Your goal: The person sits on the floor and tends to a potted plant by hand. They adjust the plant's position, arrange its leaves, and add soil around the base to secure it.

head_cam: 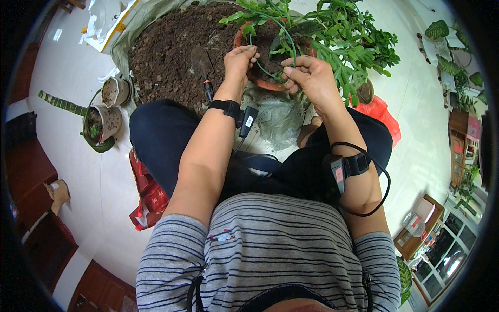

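Note:
A thin green plant-support wire [289,37], bent into a loop, is held by both of my hands over a terracotta-coloured pot [271,85]. My left hand [238,62] pinches the loop's left side between thumb and fingers. On the opposite side my right hand [310,74] grips the wire with thumb and forefinger, its other fingers curled. Soil fills the pot, and a leafy green cactus [331,43] with flat segmented stems spreads above and to the right. Both hands have soil on the fingers. Leaves hide part of the wire's upper stretch.
Loose soil [167,50] lies on a plastic sheet [121,43], with a hand trowel [202,64] resting on it. Two small pots [115,92] stand left. A red plastic bag [380,117] lies right; another red bag [150,199] is beside my left leg.

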Tool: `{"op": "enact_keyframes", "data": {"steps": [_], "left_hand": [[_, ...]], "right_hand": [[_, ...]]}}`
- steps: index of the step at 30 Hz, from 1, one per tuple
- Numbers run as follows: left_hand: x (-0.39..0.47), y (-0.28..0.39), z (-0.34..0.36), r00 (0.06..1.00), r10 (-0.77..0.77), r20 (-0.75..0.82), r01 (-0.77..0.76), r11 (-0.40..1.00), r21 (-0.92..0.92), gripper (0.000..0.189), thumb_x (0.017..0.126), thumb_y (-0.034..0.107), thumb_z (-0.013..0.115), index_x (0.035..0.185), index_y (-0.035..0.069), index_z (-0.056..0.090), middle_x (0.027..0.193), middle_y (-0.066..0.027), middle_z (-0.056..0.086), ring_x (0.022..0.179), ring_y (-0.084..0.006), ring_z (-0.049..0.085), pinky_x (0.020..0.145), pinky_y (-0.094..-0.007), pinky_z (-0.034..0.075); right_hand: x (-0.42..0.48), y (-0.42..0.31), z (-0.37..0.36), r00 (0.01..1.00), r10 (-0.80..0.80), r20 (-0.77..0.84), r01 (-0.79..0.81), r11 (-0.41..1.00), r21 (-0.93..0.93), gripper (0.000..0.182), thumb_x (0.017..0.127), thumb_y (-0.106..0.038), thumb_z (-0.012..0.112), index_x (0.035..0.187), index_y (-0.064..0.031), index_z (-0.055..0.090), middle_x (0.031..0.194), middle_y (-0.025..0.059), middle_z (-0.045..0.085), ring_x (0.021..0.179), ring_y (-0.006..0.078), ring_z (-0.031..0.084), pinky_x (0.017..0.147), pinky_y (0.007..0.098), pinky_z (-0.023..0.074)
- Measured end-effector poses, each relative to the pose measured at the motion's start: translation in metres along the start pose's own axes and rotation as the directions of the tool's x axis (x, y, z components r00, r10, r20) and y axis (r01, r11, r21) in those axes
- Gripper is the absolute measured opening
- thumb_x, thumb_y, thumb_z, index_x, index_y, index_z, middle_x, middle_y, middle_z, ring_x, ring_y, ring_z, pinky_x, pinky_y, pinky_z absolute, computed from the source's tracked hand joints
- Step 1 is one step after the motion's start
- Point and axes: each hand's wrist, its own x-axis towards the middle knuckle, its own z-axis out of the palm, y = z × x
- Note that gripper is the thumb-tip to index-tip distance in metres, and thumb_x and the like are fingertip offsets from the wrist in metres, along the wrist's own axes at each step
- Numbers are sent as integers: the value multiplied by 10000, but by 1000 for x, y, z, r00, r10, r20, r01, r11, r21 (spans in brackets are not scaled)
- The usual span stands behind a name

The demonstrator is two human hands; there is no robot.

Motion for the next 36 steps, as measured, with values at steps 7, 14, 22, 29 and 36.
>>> {"op": "enact_keyframes", "data": {"steps": [7, 14, 22, 29, 36], "left_hand": [[-2, 0, 6, 1000, 11, -17, -11, 1000, 18, 174, 845, 100, 640, 972, -19, 628, 773, -44, 655, 590, -69, 546, 519, -197, 413], [-14, 10, -3, 999, 8, 32, -10, 998, 65, 358, 847, 92, 634, 1166, -39, 537, 907, -71, 651, 686, -102, 607, 567, -201, 476], [-37, 36, -11, 990, 138, 17, -138, 956, 259, 303, 858, 106, 624, 1138, 27, 539, 927, -39, 621, 782, -125, 602, 632, -244, 465], [-98, 63, -12, 925, 266, 270, -354, 860, 368, 185, 844, 82, 629, 1023, 38, 627, 880, -28, 635, 792, -90, 570, 683, -229, 451], [-169, 61, 4, 746, 28, 666, -169, 974, 149, 192, 857, 136, 645, 994, 13, 589, 851, -44, 642, 749, -100, 605, 656, -239, 503]], "right_hand": [[-1, 0, -1, 1000, -2, -18, 2, 1000, 5, 218, 856, -61, 581, 1051, 34, 608, 771, 67, 630, 602, 115, 593, 536, 220, 471], [-9, -5, -10, 999, -52, 3, 51, 994, 98, 296, 885, -90, 553, 1157, 27, 552, 849, 82, 651, 661, 99, 595, 580, 208, 478], [-30, -13, -24, 987, -139, 85, 98, 924, 370, 223, 922, -111, 495, 1094, 30, 507, 1064, 184, 626, 695, 107, 612, 588, 181, 506], [-51, -10, -27, 987, -138, 86, 79, 870, 486, 171, 927, -116, 498, 1041, 10, 516, 1073, 178, 623, 686, 102, 593, 572, 192, 490], [-71, 14, -6, 997, -55, 62, 14, 850, 527, 174, 914, -113, 515, 1037, 9, 508, 1052, 145, 636, 697, 114, 596, 579, 213, 467]]}}
